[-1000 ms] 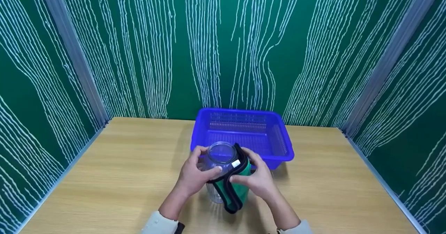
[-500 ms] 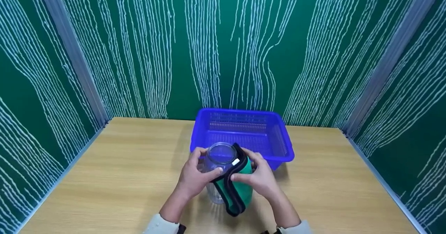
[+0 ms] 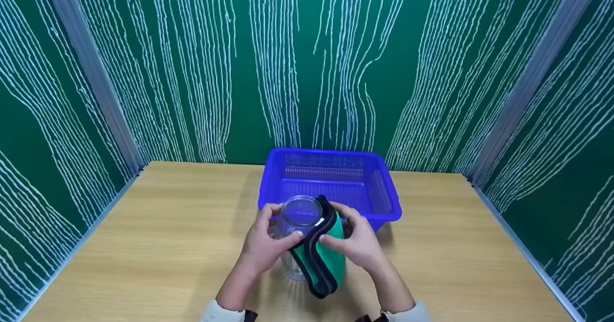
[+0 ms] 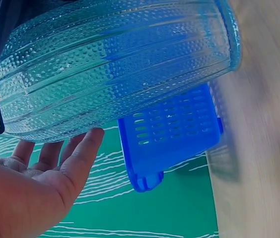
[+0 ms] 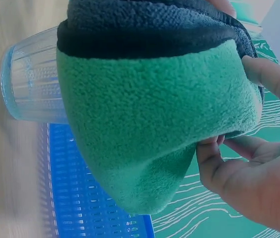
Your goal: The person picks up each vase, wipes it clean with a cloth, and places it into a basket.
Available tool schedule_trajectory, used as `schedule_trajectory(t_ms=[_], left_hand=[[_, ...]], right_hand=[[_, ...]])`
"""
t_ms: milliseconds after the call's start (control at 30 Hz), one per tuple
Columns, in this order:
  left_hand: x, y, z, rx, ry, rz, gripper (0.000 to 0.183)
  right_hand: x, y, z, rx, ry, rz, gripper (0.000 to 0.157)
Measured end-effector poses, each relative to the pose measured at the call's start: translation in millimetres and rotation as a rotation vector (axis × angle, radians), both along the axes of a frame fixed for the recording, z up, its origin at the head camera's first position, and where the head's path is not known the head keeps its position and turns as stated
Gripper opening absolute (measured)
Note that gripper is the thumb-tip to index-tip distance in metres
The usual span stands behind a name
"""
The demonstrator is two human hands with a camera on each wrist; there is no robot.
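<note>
A clear dimpled jar (image 4: 145, 64) with a round mouth is held in front of me, its base close to the table. My left hand (image 3: 261, 245) grips its left side near the top, thumb on the front edge of the cloth. A green microfiber cloth (image 5: 150, 94) with a dark grey side and black trim is draped against the jar's right side. My right hand (image 3: 360, 245) pinches that cloth near the jar's shoulder, thumb in front and fingers behind. The cloth's lower part hangs down beside the jar. A small white tag (image 3: 320, 222) shows on the trim.
A blue plastic basket (image 3: 394, 207) with slotted walls stands on the wooden table (image 3: 182, 226) right behind the jar. Green panels (image 3: 326, 120) with white wavy lines enclose the table at the back and both sides, with grey posts (image 3: 523, 87) at the corners.
The cloth has shifted slightly on the jar, so more of its green side shows, and its tag has turned. My right thumb sits a little higher. Both hands keep their hold.
</note>
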State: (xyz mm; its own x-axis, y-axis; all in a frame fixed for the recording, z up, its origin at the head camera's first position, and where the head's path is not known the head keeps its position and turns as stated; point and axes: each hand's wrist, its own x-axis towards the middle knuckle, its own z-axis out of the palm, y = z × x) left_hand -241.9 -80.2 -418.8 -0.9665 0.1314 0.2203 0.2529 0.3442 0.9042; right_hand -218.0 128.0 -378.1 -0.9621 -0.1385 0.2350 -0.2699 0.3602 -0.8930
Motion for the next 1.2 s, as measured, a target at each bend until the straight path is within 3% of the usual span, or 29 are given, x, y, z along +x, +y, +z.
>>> schedule_trajectory(t_ms=[300,500,667,800,933,1033,1200], left_hand=[[-0.4,-4.7,-1.0,0.037,0.033,-0.056,0.046],[0.1,-7.5,-0.3,0.083,0.036,-0.068,0.046],[7.3,-7.2,13.6,0.148,-0.002,-0.092,0.052],[16.8,-7.3,27.5,0.138,-0.048,-0.089,0.052],[20.8,-5.9,34.1,0.123,-0.068,-0.080,0.051],[16.2,-6.7,28.7,0.118,-0.076,-0.073,0.051],[1.0,-10.0,7.0,0.108,-0.062,-0.068,0.050]], right_hand=[[0.3,-7.7,-1.3,-0.008,0.020,-0.066,0.064],[-4.9,-9.4,-8.6,-0.097,0.039,-0.005,0.059],[-7.7,-8.9,-10.5,-0.175,0.030,0.080,0.058],[-8.4,-6.9,-10.5,-0.137,-0.004,0.089,0.061],[-9.2,-3.3,-9.6,-0.077,-0.032,0.089,0.067],[-10.4,-1.1,-9.6,-0.029,-0.039,0.099,0.070],[-10.4,0.4,-9.2,0.022,-0.056,0.121,0.072]])
